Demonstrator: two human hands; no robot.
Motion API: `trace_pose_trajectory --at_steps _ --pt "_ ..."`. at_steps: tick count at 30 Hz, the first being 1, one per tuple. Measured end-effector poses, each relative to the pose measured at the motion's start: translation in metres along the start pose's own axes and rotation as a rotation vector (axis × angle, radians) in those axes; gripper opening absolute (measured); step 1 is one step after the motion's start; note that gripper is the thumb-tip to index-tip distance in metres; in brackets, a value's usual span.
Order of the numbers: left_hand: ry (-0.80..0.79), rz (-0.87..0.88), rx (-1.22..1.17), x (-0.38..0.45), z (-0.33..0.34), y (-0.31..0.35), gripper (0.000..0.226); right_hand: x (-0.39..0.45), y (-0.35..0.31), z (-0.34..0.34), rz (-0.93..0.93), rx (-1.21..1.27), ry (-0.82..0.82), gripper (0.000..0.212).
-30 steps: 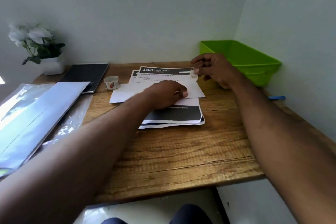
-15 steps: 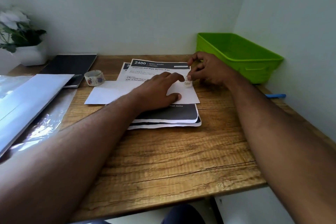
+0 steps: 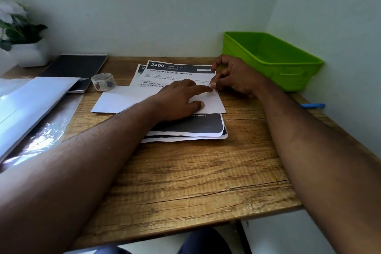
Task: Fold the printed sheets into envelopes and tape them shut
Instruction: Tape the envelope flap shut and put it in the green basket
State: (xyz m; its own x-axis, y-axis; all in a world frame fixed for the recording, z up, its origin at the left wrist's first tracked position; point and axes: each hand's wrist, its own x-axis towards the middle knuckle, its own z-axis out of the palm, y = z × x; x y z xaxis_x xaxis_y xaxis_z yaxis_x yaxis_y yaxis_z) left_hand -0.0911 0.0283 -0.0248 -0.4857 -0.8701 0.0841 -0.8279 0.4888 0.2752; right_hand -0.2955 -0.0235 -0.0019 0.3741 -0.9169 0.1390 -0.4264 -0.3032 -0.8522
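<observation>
A folded white sheet (image 3: pixel 123 100) lies across a stack of printed sheets (image 3: pixel 185 130) in the middle of the wooden desk. My left hand (image 3: pixel 177 101) lies flat on the folded sheet, its index finger stretched toward the sheet's far right corner. My right hand (image 3: pixel 233 77) pinches a small piece of tape (image 3: pixel 213 89) and holds it down at that corner, next to my left fingertip. A roll of patterned tape (image 3: pixel 103 82) stands left of the sheets.
An open green plastic bin (image 3: pixel 272 62) sits at the back right by the wall. A black notebook (image 3: pixel 76 68), a plastic-wrapped packet (image 3: pixel 31 105) and a potted white flower (image 3: pixel 18 33) are on the left. A blue pen (image 3: pixel 313 106) lies at the right edge.
My right hand has come down from above the printed sheet's top to the folded sheet's corner with the tape. My left index finger has stretched out to meet it. The camera moved closer.
</observation>
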Motion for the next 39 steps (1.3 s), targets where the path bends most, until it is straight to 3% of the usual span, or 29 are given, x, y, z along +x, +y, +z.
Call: trace_pose_trajectory --at_steps 23,33,39 --pt "-0.041 -0.036 0.12 -0.001 0.001 0.004 0.044 0.001 0.006 -0.002 0.024 -0.09 0.007 0.027" --pt "-0.053 -0.024 0.129 0.001 0.0 0.003 0.045 0.001 -0.008 0.006 0.051 -0.413 0.049 0.025" --pt "-0.069 -0.032 0.128 -0.001 -0.001 0.007 0.045 -0.001 -0.011 0.003 0.076 -0.441 0.072 0.022"
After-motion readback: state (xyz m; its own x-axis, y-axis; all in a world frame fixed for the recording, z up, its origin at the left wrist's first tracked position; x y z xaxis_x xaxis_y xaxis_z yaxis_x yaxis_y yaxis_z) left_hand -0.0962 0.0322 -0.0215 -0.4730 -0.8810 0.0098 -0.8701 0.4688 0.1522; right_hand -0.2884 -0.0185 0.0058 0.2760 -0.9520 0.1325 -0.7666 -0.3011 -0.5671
